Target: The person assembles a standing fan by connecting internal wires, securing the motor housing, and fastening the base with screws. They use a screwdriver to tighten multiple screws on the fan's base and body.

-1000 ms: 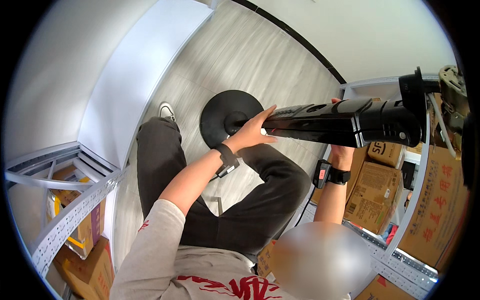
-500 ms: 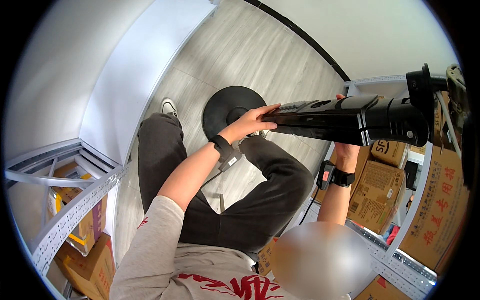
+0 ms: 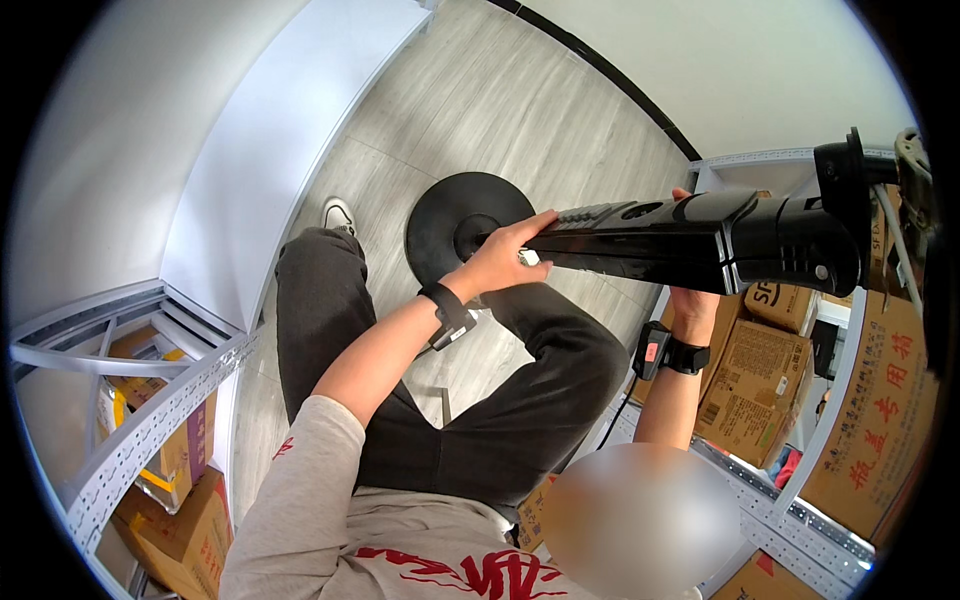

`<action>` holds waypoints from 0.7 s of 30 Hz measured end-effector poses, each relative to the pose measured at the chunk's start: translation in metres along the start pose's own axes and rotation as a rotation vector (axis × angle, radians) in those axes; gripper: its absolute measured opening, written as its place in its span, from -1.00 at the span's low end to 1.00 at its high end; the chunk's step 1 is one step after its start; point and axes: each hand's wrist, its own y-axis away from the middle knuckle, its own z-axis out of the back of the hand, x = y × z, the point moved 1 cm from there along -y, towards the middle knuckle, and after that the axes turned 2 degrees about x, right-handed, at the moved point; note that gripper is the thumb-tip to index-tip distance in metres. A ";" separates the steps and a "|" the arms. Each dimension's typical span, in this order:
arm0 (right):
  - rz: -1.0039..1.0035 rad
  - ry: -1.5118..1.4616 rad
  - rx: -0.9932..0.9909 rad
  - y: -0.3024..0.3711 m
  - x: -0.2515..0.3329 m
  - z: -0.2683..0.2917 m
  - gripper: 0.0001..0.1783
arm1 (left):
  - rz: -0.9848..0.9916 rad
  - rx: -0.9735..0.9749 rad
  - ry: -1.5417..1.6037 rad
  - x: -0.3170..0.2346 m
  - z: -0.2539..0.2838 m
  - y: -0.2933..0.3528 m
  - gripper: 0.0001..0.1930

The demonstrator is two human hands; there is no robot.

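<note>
A black pedestal fan [image 3: 640, 245] stands between my legs, its long glossy control body leaning across to the right. Raised buttons run along its upper face. My left hand [image 3: 497, 262] is wrapped around the lower end of that body, by the pole; a small white patch shows between thumb and fingers, and I cannot tell what it is. From beneath and behind, my right hand [image 3: 692, 303] holds the body further up, with a fingertip visible over the far edge. The round black base [image 3: 440, 220] rests on the floor.
Cardboard boxes [image 3: 757, 390] fill the metal shelf on the right, and more boxes [image 3: 180, 530] lie in the left rack [image 3: 160, 410]. A white panel [image 3: 270, 150] rises at the left. A small metal L-shaped piece [image 3: 444, 403] lies on the floor between my legs.
My left hand has slid slightly left along the fan and its thumb has dropped lower, baring the white patch. My right hand and the fan have hardly moved.
</note>
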 end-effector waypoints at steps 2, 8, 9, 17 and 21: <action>0.007 -0.003 0.006 -0.002 0.001 -0.002 -0.29 | -0.067 -0.045 -0.123 -0.006 -0.004 0.004 -0.16; -0.017 0.072 0.069 -0.008 0.001 0.007 -0.35 | -0.004 -0.191 -0.177 -0.010 -0.015 0.005 -0.19; -0.012 0.078 0.075 -0.010 -0.001 0.011 -0.37 | 0.007 -0.189 -0.160 -0.009 -0.015 0.005 -0.20; -0.025 0.046 0.077 -0.019 0.001 0.006 -0.50 | 0.036 -0.174 -0.364 -0.034 -0.019 -0.003 -0.15; 0.004 0.071 -0.026 -0.016 -0.008 0.003 -0.46 | -0.176 -0.303 -0.481 -0.060 -0.036 -0.005 0.00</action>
